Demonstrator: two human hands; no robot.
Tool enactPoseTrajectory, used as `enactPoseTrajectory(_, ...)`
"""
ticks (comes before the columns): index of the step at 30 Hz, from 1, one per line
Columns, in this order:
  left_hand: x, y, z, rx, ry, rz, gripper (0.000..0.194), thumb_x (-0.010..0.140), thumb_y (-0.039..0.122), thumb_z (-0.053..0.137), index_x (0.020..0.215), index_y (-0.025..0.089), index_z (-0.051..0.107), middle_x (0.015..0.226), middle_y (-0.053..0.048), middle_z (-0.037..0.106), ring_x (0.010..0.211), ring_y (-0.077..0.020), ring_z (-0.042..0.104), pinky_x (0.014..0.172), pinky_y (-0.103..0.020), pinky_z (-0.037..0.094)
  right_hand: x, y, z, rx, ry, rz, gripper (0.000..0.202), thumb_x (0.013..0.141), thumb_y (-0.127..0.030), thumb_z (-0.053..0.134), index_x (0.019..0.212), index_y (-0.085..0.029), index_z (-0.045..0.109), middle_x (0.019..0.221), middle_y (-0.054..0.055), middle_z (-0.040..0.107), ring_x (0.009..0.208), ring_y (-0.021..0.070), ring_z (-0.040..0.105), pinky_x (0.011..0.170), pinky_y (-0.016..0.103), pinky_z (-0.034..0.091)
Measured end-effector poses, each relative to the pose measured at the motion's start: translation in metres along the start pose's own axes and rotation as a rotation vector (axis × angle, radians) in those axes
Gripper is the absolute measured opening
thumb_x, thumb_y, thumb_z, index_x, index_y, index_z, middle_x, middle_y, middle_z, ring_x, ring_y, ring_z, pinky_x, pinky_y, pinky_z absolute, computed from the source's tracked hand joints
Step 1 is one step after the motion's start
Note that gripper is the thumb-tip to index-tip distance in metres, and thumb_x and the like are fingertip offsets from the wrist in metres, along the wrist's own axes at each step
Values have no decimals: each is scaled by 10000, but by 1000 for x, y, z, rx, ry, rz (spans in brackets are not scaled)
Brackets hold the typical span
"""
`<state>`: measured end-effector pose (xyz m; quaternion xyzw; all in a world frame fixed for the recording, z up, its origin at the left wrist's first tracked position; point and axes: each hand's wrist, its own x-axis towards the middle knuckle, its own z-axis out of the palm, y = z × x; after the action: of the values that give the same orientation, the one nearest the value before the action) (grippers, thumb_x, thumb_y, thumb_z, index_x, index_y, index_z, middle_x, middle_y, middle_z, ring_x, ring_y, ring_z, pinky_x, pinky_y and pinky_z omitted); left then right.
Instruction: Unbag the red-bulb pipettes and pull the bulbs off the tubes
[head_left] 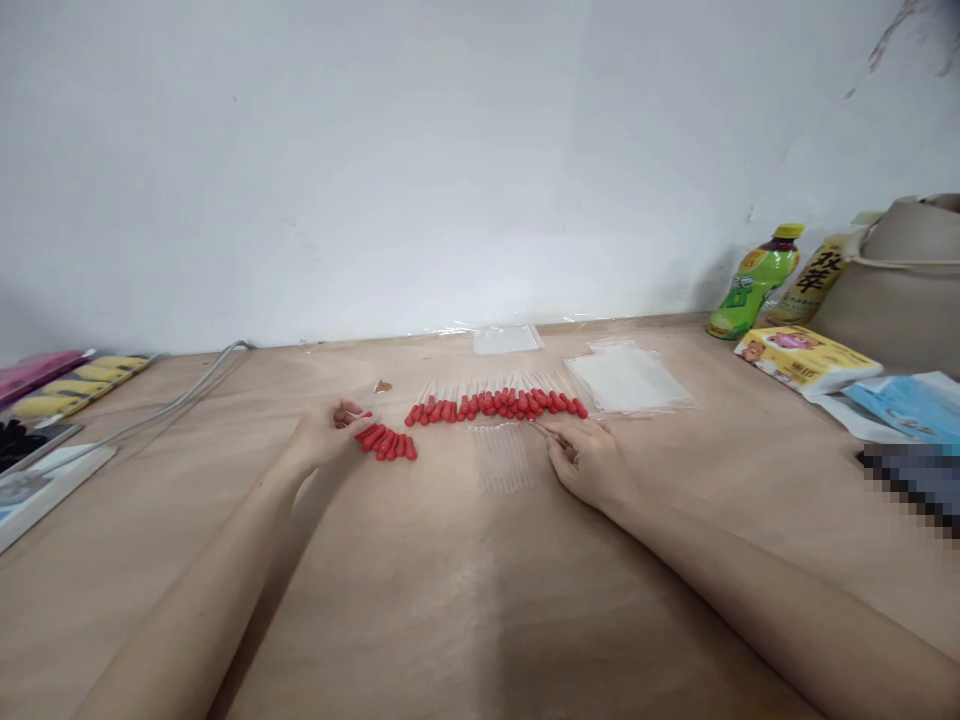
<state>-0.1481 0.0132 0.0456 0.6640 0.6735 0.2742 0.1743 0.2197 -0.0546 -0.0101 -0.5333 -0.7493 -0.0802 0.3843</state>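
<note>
My left hand (330,432) is closed in a pinch at the left, with a red rubber bulb (365,416) at its fingertips. Just below it lies a small group of loose red bulbs (388,444). Across the middle stretches a row of droppers (495,402), their red bulbs toward me and thin clear tubes pointing at the wall. In front of them several bare clear tubes (502,462) lie side by side. Beside these, my right hand (592,458) is closed with thumb and forefinger on a thin tube, whose tip reaches the row; its far end is hidden.
Clear plastic bags (630,378) lie behind my right hand, another bag (508,340) near the wall. At right stand a green bottle (756,283), a tissue pack (802,358) and a beige bag (889,300). A grey cable (187,395) and yellow packaged items (82,385) lie left.
</note>
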Motion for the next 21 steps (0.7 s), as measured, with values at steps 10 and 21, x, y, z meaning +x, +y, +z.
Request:
enactPoseTrajectory(10,-5,13,-2,70,-36,-4,408,657,555,535,760,164,587,720,-33,643,677,-169,591,606,-257,441,1,-13,0,-4,-51,-93,204,807,-208,471,913,-211,646,839,43,678,804,176,583,821,332,317)
enactPoseTrajectory(21,-10,23,-4,255,94,104,323,707,482,483,781,192,606,813,-33,631,769,-195,574,659,-272,418,2,-17,-7,87,-106,-120,309,750,-453,577,918,-197,619,865,54,666,833,205,562,838,382,321)
